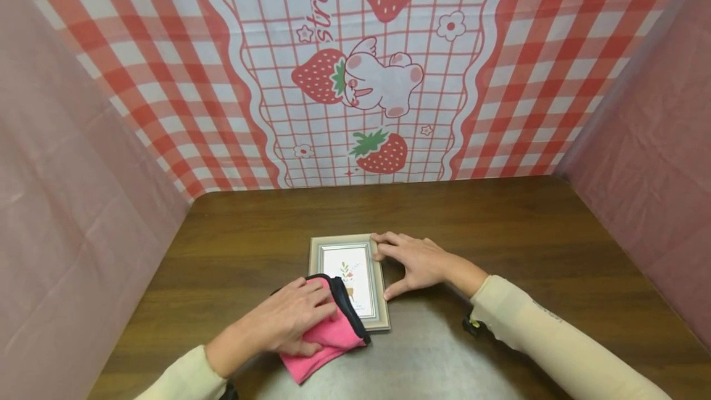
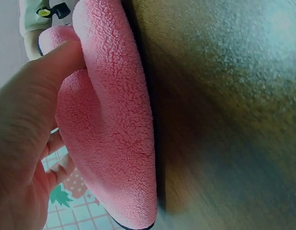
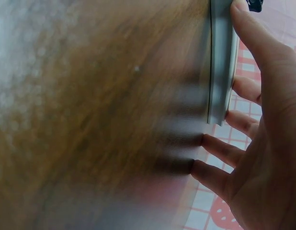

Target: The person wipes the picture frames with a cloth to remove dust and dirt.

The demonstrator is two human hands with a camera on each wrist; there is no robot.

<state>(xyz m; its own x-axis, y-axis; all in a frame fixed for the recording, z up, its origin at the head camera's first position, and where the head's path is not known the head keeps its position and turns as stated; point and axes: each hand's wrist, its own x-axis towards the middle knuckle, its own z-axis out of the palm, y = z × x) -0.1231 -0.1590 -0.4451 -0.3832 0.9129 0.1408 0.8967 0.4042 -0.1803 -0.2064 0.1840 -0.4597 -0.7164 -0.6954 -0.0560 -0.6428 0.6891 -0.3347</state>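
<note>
A pale picture frame (image 1: 316,255) with a silvery inner border lies face up on the wooden table, with a plant print (image 1: 358,264) behind its pane. My left hand (image 1: 291,316) grips a folded pink cloth (image 2: 119,96) with black edging, which covers the frame's lower left part. In the left wrist view the thumb tucks into the cloth's fold. At the frame's right side, my right hand (image 1: 420,261) is spread, thumb against the side edge and fingertips at the upper right corner. The right wrist view shows the frame's grey edge (image 3: 222,62) beside the thumb and two fingers.
The dark wooden table (image 1: 250,215) reflects light near its front. Behind it hangs a red-and-white checked cloth (image 1: 516,110) printed with strawberries. Pink fabric walls (image 1: 639,141) stand at both sides. A small black device (image 1: 472,326) sits at the right wrist.
</note>
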